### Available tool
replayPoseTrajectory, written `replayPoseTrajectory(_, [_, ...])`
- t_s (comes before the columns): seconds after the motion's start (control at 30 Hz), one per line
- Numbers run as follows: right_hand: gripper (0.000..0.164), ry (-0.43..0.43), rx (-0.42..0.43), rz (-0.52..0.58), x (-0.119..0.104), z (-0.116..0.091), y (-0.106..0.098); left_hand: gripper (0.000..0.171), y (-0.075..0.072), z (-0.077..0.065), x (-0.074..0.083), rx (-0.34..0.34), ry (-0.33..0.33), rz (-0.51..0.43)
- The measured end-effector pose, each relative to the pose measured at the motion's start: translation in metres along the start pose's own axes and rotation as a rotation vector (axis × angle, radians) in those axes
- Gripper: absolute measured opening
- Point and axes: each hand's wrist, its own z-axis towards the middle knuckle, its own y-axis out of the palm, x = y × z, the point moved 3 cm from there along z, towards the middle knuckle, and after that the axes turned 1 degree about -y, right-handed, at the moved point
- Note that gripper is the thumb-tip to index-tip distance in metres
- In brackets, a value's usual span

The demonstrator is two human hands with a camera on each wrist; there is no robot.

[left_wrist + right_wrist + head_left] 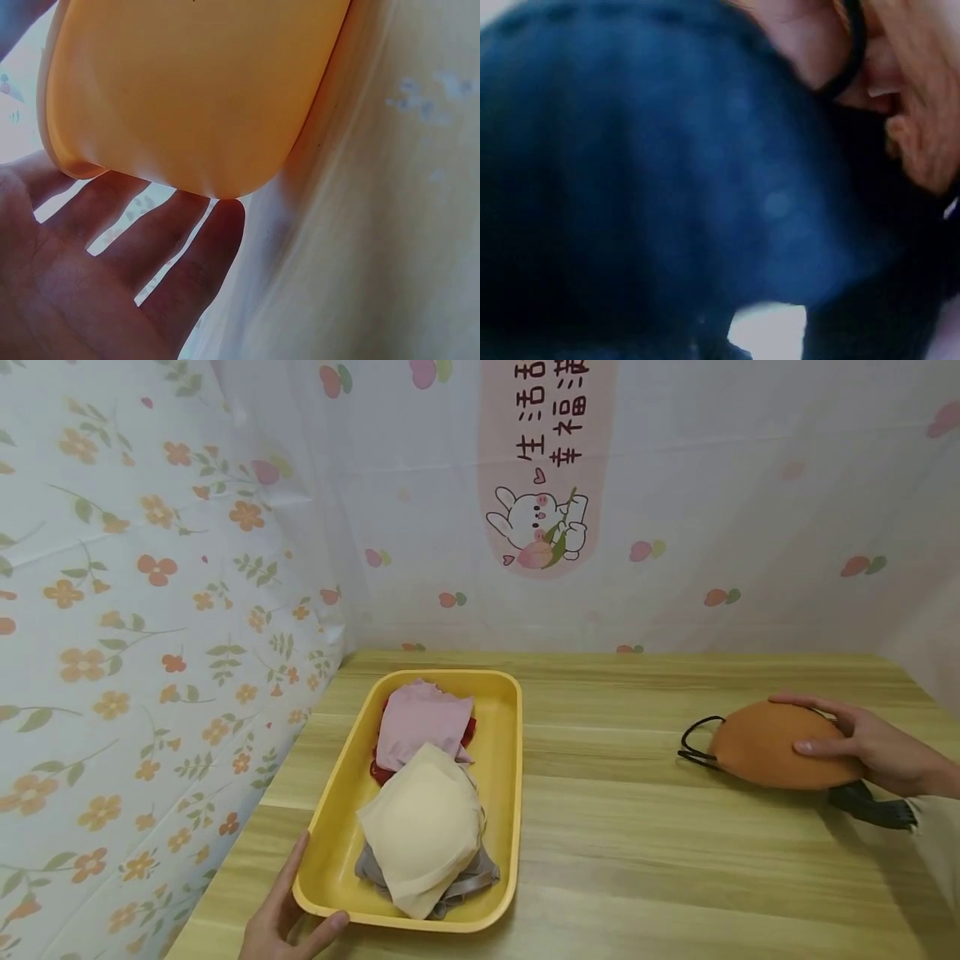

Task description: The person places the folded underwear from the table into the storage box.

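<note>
My right hand [873,745] grips an orange cloth face mask [780,750] above the table's right side, thumb over its outer face. Black cord loops [697,752] hang from the mask's left end. A blurred dark blue stitched fabric [667,150], which looks like its inner side, fills the right wrist view. At the yellow tray [517,793], my left hand [281,914] touches the near left corner, fingers fairly straight against its outside [195,90]. Inside lie a cream cloth piece [423,827] over grey fabric [472,877], and a pink cloth [420,722] over something red [381,772].
The wood-grain table [622,860] carries the tray on its left half. A floral sheet [150,610] hangs along the left, and a printed curtain [675,510] stands behind the far table edge. A black strap [873,806] sits on the right wrist.
</note>
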Motion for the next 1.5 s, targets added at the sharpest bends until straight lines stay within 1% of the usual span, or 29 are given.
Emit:
replayPoseTrajectory(0.1, [0.068,-0.048,-0.039,0.057,-0.011,0.004,0.004,0.106,0.000,0.000,-0.002,-0.003,-0.030,-0.009])
replayPoseTrajectory(0.17, [0.067,-0.089,-0.074,0.136,-0.021,0.007,0.008,0.107,0.000,0.000,-0.003,-0.005,-0.048,-0.015])
replayPoseTrajectory(0.27, [0.066,-0.188,-0.164,0.336,-0.034,0.011,0.014,0.106,0.000,0.000,-0.003,-0.010,-0.054,-0.014])
replayPoseTrajectory(0.33, [0.067,-0.244,-0.220,0.488,-0.041,0.014,0.020,0.106,0.001,0.000,-0.002,-0.013,-0.038,-0.008])
replayPoseTrajectory(0.4, [0.067,-0.291,-0.270,0.610,-0.049,0.016,0.025,0.105,0.001,0.000,0.000,-0.014,-0.018,-0.003])
replayPoseTrajectory(0.5, [0.066,-0.317,-0.286,0.726,-0.062,0.019,0.037,0.105,0.001,0.000,0.001,-0.014,0.013,-0.004])
replayPoseTrajectory(0.6, [0.065,-0.342,-0.272,0.795,-0.075,0.023,0.049,0.105,0.001,0.000,0.001,-0.013,0.022,-0.005])
replayPoseTrajectory(0.7, [0.063,-0.358,-0.229,0.813,-0.087,0.027,0.061,0.106,0.001,0.000,0.001,-0.016,0.023,-0.003])
replayPoseTrajectory(0.8, [0.061,-0.341,-0.151,0.789,-0.098,0.031,0.073,0.106,0.001,0.001,0.002,-0.020,0.024,0.002])
replayPoseTrajectory(0.87, [0.059,-0.311,-0.091,0.766,-0.105,0.034,0.080,0.106,0.001,0.001,0.002,-0.024,0.020,0.004])
replayPoseTrajectory(1.0, [0.056,-0.239,-0.017,0.738,-0.120,0.041,0.093,0.106,0.001,0.002,0.002,-0.022,0.023,0.011])
replayPoseTrajectory(1.13, [0.055,-0.153,0.058,0.705,-0.134,0.049,0.107,0.105,0.002,0.003,0.001,-0.016,0.044,0.014])
replayPoseTrajectory(1.23, [0.055,-0.119,0.085,0.697,-0.143,0.055,0.116,0.105,0.001,0.002,0.000,-0.015,0.046,0.007])
replayPoseTrajectory(1.37, [0.057,-0.101,0.083,0.699,-0.154,0.062,0.129,0.106,0.000,0.000,0.001,-0.019,0.032,-0.002])
replayPoseTrajectory(1.5, [0.057,-0.087,0.090,0.689,-0.165,0.071,0.141,0.105,0.001,0.000,0.001,-0.018,0.037,-0.004])
